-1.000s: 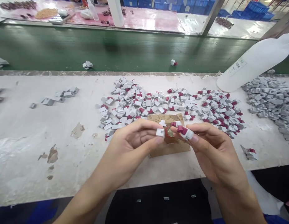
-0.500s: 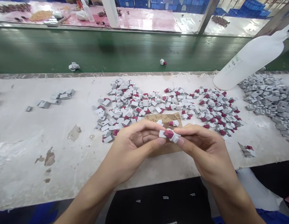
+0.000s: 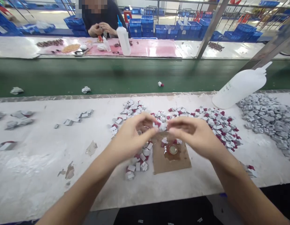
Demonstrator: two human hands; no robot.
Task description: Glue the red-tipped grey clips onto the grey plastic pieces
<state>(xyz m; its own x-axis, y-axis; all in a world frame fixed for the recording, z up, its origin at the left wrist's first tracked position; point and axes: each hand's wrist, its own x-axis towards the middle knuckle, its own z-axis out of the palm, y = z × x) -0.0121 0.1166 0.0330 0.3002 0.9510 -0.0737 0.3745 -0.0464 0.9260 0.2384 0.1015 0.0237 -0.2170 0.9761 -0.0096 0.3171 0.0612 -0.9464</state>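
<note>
My left hand (image 3: 132,137) pinches a small grey-and-maroon plastic piece (image 3: 160,125) between thumb and fingers. Just right of the piece is my right hand (image 3: 194,134), thumb and fingertips a little apart and close to the piece's end; blur hides whether they touch it. Below both hands lies a brown cardboard sheet (image 3: 172,167) with a wet brown puddle around a small round disc (image 3: 173,149). Two similar pieces rest at the puddle's upper edge. Piles of grey-and-maroon pieces (image 3: 220,125) spread behind and beside my hands, partly hidden by them.
A large white squeeze bottle (image 3: 238,89) leans at the right, beside a heap of plain grey pieces (image 3: 269,118). Loose grey pieces (image 3: 76,120) lie at left. Beyond runs a green conveyor belt (image 3: 126,73) carrying a few pieces. A person (image 3: 102,18) works across it.
The view has tilted up, bringing the person opposite into sight. My hands have moved up off the cardboard with the piece, and my right fingers have loosened from its end.
</note>
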